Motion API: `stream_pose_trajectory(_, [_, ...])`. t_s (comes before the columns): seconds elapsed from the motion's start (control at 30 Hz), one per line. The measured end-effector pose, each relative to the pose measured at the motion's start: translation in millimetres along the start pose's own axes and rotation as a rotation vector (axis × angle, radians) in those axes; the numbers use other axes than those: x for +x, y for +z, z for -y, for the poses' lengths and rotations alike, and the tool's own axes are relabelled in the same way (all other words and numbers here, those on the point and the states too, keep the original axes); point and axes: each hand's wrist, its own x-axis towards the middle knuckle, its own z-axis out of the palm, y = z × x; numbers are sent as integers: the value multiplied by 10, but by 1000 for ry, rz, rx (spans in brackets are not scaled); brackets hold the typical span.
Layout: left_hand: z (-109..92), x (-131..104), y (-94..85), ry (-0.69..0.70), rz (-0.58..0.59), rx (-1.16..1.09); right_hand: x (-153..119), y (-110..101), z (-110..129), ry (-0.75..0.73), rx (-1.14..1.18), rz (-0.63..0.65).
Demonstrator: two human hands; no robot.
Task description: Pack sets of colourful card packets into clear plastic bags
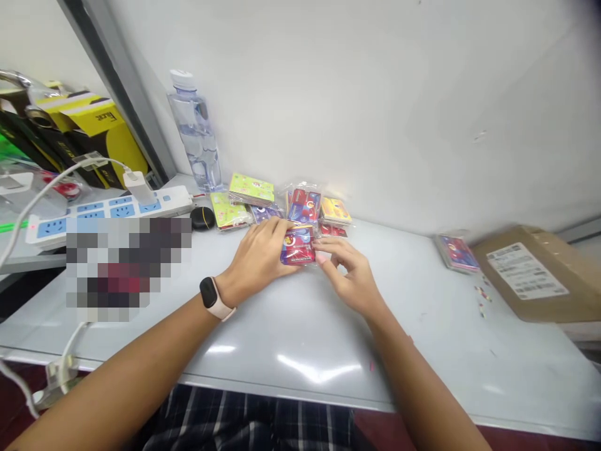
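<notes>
A red and blue packet (298, 246) in clear plastic is between my two hands, just above or on the table. My left hand (263, 250) wraps round its left side, with a dark-faced band on the wrist. At its right edge my right hand (345, 266) pinches the clear wrapper between thumb and fingers. Right behind it lie another red and blue packet (304, 205), a yellow packet (335, 210) and a purple packet (267, 212). Green packets (252, 189) are stacked to their left.
A water bottle (197, 134) stands against the wall, with a round black case (202, 217) near its base. Further left is a white power strip (113, 210) with cables. On the right, a wrapped packet (457, 252) lies beside a cardboard box (530, 272). Small scraps (482, 297) dot the table.
</notes>
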Motion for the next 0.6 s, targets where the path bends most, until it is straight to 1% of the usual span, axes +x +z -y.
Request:
stream_pose_trajectory(0.13, [-4, -5, -14, 17, -2, 24, -15, 23, 7, -91, -68, 59])
stream_pose_trajectory(0.23, [-3, -7, -14, 22, -7, 8, -9, 25, 18, -134, -102, 45])
stream_pose_trajectory(0.3, [-5, -3, -14, 16, -22, -35, -3, 14, 33, -166, -111, -33])
stream_pose_trajectory(0.47, [-36, 17, -32, -4, -128, -204, -11, -52, 73, -217, -90, -376])
stream_pose_trajectory(0.53, [-58, 18, -46, -19, -144, -307, -17, -72, 88, -262, -114, -434])
stream_pose_trajectory(0.6, [-81, 14, -57, -37, -134, -406, -18, -77, 110, -330, -150, -435])
